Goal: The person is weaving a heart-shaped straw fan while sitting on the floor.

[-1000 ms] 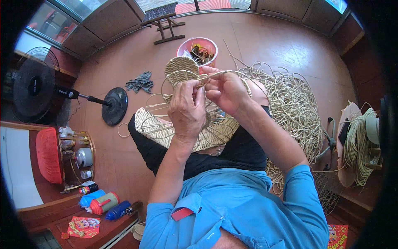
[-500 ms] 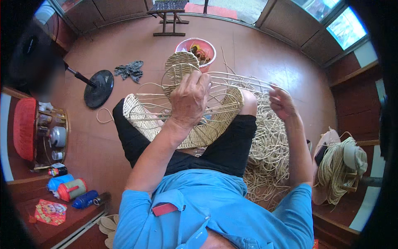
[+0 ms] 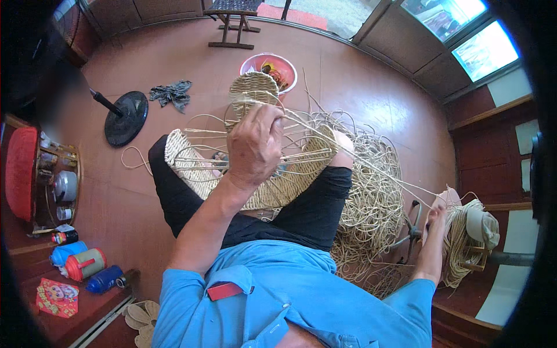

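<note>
A crescent-shaped woven straw piece [image 3: 316,162] lies across my lap, with loose strands stretched over its open middle. Beyond it stands a round woven part [image 3: 253,86], its lower portion behind my left hand [image 3: 255,144]. That hand is closed on the straw cord at the middle of the work; its fingertips are partly hidden. From there two lengths of pale straw cord [image 3: 371,164] run taut to the right. My right hand [image 3: 437,217] is closed around their far end, out over the floor near the cord bundle.
A big tangled heap of cord [image 3: 371,203] lies by my right leg. Further right hangs a coiled cord bundle [image 3: 458,249]. A pink basin [image 3: 296,72] stands ahead. Left are a round black stand base [image 3: 127,119], a grey rag [image 3: 172,94] and a flask [image 3: 86,264].
My right hand has pulled outward and down to the right, drawing the cord into long straight lines. My left hand stays near the weave. The view has shifted slightly.
</note>
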`<action>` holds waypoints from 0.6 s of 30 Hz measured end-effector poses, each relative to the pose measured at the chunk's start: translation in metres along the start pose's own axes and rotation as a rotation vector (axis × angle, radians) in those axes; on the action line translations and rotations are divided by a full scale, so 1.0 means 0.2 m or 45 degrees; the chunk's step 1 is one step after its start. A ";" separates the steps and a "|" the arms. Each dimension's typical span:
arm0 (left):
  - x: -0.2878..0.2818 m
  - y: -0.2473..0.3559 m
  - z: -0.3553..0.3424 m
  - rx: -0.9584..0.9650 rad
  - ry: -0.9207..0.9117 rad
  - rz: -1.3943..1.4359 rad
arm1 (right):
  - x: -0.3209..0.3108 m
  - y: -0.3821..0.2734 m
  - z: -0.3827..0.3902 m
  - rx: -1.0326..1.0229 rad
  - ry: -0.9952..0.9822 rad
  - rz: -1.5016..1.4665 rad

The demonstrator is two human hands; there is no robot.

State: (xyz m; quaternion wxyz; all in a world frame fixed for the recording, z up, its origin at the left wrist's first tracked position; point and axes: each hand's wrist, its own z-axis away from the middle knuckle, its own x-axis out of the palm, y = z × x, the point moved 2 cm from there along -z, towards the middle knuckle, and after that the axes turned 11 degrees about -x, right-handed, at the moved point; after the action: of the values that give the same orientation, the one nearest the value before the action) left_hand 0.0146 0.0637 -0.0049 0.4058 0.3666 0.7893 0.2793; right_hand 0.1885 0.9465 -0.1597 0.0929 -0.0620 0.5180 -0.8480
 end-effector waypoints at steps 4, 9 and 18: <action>0.00 0.07 -0.02 -0.135 -0.080 0.022 | 0.36 0.32 0.45 -0.573 -0.688 0.612; -0.02 0.03 0.00 -0.143 -0.020 -0.034 | 1.35 0.51 2.01 -1.488 -1.370 0.847; -0.01 0.03 -0.03 -0.134 -0.020 -0.241 | 1.80 0.81 3.07 -1.817 -2.013 0.803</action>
State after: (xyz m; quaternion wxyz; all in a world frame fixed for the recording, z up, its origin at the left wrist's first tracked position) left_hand 0.0118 0.0643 0.0040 0.4551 0.2707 0.8014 0.2780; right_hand -0.0247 0.2619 -0.0214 0.5517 -0.4902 0.6746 -0.0154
